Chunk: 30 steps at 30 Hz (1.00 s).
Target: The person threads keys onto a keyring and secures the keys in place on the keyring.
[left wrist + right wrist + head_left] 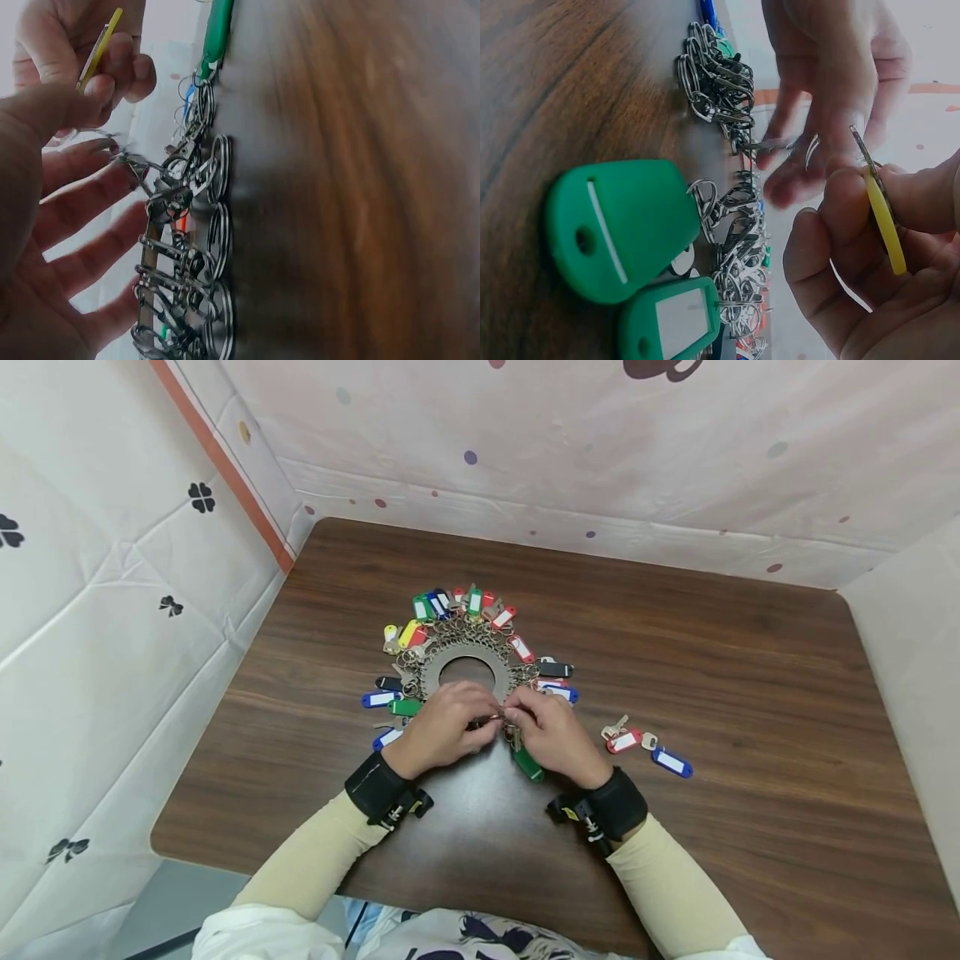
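Note:
A flat grey metal ring (467, 650) lies on the wooden table, hung all round with swivel clasps, split rings, keys and coloured tags. My left hand (450, 727) is at its near edge, pinching a small metal clasp or split ring, blurred in the left wrist view, between thumb and index finger. Its other fingers spread beside the row of clasps (176, 199). Close to it, my right hand (551, 731) pinches a yellow key tag (886, 225) together with a key (860, 141). Below the right hand hangs or lies a green tag (528, 765). Both hands partly cover the ring's near side.
Right of my right hand lie a red tag (624, 742) with a key (615, 727) and a blue tag (672, 762) with another key (649, 741). The brown table (750, 693) extends to both sides; patterned white sheeting (525, 443) borders its far edge.

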Tool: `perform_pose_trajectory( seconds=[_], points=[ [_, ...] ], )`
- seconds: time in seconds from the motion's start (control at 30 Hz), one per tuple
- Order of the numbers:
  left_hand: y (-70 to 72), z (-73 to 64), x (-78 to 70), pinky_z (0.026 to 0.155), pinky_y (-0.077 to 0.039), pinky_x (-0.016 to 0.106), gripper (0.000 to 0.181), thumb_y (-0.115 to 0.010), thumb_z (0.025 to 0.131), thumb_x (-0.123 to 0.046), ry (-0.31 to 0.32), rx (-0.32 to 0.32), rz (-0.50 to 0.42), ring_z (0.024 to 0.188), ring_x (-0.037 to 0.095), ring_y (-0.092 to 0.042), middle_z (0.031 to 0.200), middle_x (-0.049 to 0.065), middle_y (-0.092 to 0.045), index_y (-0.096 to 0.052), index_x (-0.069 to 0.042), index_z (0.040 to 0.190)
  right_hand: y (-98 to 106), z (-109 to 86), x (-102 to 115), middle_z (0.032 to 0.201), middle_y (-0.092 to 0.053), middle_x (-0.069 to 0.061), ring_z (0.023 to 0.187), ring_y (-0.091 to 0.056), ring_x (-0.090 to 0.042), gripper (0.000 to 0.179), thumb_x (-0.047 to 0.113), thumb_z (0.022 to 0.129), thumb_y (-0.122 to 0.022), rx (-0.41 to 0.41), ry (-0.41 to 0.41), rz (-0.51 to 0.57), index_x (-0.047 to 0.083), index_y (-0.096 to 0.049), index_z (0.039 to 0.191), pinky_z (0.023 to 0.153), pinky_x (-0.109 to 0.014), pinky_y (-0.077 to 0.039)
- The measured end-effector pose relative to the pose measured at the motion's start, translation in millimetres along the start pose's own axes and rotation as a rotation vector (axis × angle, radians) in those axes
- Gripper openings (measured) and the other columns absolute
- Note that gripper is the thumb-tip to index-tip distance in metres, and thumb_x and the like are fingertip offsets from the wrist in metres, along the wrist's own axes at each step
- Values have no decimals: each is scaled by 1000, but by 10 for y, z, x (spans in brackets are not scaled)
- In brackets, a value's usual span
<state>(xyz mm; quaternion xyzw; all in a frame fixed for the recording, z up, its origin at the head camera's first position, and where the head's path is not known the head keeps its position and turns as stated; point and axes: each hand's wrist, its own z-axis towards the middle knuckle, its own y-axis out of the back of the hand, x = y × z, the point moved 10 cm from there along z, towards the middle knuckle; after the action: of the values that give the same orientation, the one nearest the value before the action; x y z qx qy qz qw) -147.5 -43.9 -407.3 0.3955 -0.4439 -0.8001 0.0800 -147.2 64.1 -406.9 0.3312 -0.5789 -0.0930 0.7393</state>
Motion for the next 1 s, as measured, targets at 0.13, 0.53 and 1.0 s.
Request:
perform_pose_trajectory(
  seconds=[0.13, 0.53, 1.0],
  points=[
    [-37, -8, 41, 109, -53, 41, 25, -75, 97, -26, 31, 58, -141, 118, 20, -69, 116, 3, -78, -77, -11, 116, 0, -2, 2, 82, -69, -2, 73, -56, -12, 13, 7, 104, -60, -6, 2, -18, 10, -69, 94, 68, -26, -46],
    [180, -40, 134, 103, -57, 41, 9, -79, 92, -18, 99, 2, -158, 110, 23, -72, 111, 7, -79, -80, -9, 93, -48, -78, -43, 74, -62, 3, 65, -50, -8, 12, 11, 103, -63, 54, -11, -26, 12, -71, 94, 61, -24, -40],
    [-129, -191, -33, 51, -48, 39, 31, -66, 89, -8, 240, 286, 303, 56, 18, -56, 61, 0, -59, -58, -16, 60, 4, -429, -244, 69, -59, 8, 61, -51, -7, 8, 19, 101, -68, 243, -157, -218, 15, -74, 104, 59, -24, -42]
  ],
)
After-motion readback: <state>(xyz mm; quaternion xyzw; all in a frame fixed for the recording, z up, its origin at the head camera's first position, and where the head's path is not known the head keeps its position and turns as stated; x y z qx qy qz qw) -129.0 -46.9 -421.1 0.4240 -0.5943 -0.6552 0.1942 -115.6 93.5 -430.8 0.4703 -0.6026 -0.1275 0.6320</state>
